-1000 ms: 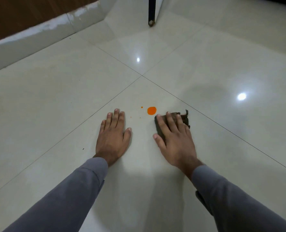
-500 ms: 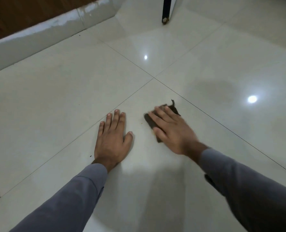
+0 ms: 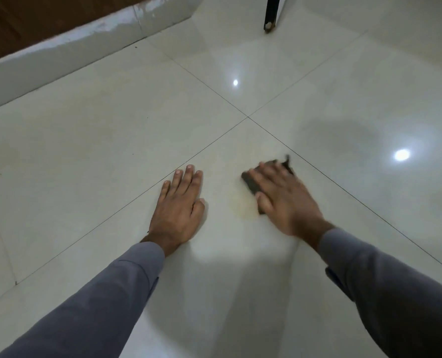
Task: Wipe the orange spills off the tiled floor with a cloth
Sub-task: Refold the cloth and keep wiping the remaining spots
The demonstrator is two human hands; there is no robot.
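My right hand (image 3: 284, 200) lies flat on a dark brown cloth (image 3: 251, 184) and presses it onto the glossy tiled floor (image 3: 111, 140); the hand is blurred by motion. Only the cloth's left edge and a far corner show past my fingers. Just left of the cloth a faint yellowish-orange smear (image 3: 243, 205) marks the tile. My left hand (image 3: 180, 208) rests palm down on the floor, fingers spread, holding nothing, a short way left of the smear. No solid orange drop is visible.
A white skirting (image 3: 67, 47) with a wooden panel above runs along the far left. A dark furniture leg (image 3: 269, 14) stands on the floor at the top. Grout lines cross just beyond my hands. Light reflections glare on the tiles.
The orange drop seen a second ago has been wiped over by the cloth. My right hand then slid the cloth back to the right, leaving a faint smear. The left hand stayed put.
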